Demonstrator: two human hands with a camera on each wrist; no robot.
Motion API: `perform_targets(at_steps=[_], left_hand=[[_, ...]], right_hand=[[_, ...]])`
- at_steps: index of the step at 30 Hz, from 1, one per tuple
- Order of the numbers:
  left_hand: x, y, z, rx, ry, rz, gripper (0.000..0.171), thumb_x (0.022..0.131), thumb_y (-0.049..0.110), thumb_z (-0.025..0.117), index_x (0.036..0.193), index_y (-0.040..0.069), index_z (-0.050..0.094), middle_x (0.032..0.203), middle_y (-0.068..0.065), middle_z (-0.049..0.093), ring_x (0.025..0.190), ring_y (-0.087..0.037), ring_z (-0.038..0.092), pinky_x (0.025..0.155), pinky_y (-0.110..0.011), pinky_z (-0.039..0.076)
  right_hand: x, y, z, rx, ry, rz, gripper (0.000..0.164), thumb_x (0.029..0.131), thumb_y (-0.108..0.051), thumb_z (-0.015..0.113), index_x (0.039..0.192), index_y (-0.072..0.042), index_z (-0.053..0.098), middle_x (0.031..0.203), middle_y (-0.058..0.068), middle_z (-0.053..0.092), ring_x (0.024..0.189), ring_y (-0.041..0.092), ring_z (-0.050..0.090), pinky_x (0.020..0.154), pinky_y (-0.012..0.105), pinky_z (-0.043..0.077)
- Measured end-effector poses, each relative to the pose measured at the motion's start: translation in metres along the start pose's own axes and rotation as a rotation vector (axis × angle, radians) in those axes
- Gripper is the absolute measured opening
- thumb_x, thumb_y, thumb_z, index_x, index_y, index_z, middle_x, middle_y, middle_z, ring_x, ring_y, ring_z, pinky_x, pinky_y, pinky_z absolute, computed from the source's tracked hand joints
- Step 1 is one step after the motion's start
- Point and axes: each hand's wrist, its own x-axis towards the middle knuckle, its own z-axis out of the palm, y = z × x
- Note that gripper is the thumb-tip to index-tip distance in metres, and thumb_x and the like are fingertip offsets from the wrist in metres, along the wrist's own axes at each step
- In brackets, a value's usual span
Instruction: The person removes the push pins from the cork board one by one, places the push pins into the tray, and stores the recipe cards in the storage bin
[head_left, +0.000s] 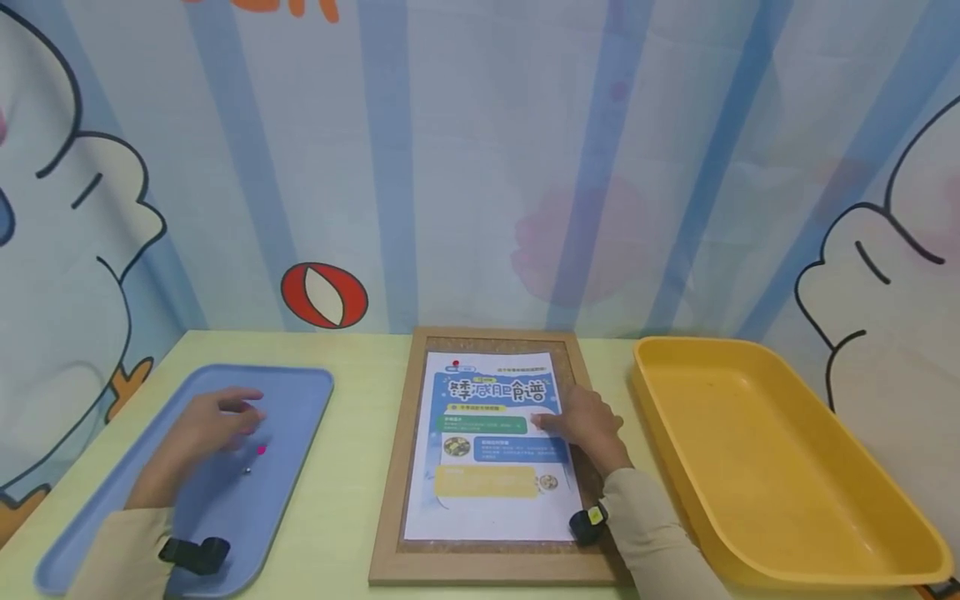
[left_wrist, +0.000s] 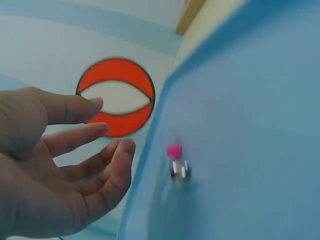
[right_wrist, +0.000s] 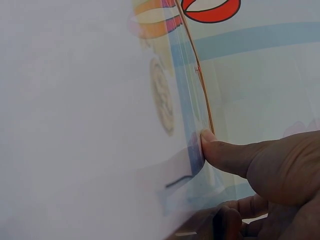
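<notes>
My left hand (head_left: 213, 425) hovers over the blue tray (head_left: 300, 392), fingers loosely bent and nothing between them. In the tray lie a small pink ball-like piece (head_left: 262, 450) and a tiny silvery piece (head_left: 247, 472), side by side in the left wrist view. A wood-framed cork board (head_left: 495, 569) lies in the middle, bearing a printed sheet (head_left: 487, 521) with a red pushpin (head_left: 455, 363) at its top left. My right hand (head_left: 588, 421) grips the board's right side, thumb on the sheet and other fingers over the frame's outer edge.
A deep yellow tray (head_left: 750, 467) stands right of the board, close to my right forearm. Behind the pale yellow table (head_left: 352, 467) hangs a striped cartoon backdrop (head_left: 480, 183). A dark wrist camera (head_left: 197, 556) sits on my left sleeve.
</notes>
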Motion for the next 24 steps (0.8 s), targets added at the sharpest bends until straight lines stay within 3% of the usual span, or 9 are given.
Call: perform_targets(at_steps=[4, 12, 19, 24], left_hand=[[0.000, 0.020, 0.007, -0.051, 0.001, 0.064, 0.051, 0.100, 0.021, 0.058, 0.141, -0.009, 0.046, 0.133, -0.035, 0.053, 0.106, -0.038, 0.066, 0.081, -0.040, 0.060], [0.006, 0.055, 0.022, -0.146, -0.026, 0.108, 0.050, 0.100, 0.021, 0.059, 0.143, -0.004, 0.048, 0.140, -0.029, 0.053, 0.122, -0.043, 0.057, 0.091, -0.045, 0.057], [0.018, 0.086, 0.041, -0.180, -0.073, 0.174, 0.043, 0.098, 0.014, 0.061, 0.136, -0.005, 0.055, 0.139, -0.028, 0.055, 0.119, -0.041, 0.060, 0.091, -0.045, 0.057], [0.032, 0.105, 0.061, -0.200, -0.108, 0.179, 0.041, 0.097, 0.012, 0.062, 0.133, -0.006, 0.058, 0.138, -0.027, 0.056, 0.117, -0.038, 0.062, 0.093, -0.046, 0.056]], right_hand=[[0.000, 0.001, 0.001, 0.005, 0.001, -0.007, 0.080, 0.081, -0.034, 0.083, 0.148, -0.011, 0.046, 0.104, 0.014, 0.070, 0.097, 0.035, 0.061, 0.100, 0.063, 0.033], [0.000, 0.001, 0.001, 0.022, 0.013, -0.010, 0.079, 0.080, -0.033, 0.084, 0.146, -0.011, 0.048, 0.102, 0.013, 0.071, 0.097, 0.035, 0.062, 0.103, 0.064, 0.032], [0.000, 0.001, 0.001, 0.025, 0.008, 0.003, 0.070, 0.079, -0.032, 0.084, 0.138, -0.008, 0.055, 0.098, 0.011, 0.071, 0.093, 0.033, 0.063, 0.101, 0.062, 0.033], [-0.001, 0.001, 0.000, 0.027, 0.008, 0.011, 0.070, 0.079, -0.032, 0.085, 0.138, -0.009, 0.055, 0.098, 0.011, 0.070, 0.093, 0.033, 0.063, 0.102, 0.062, 0.033]])
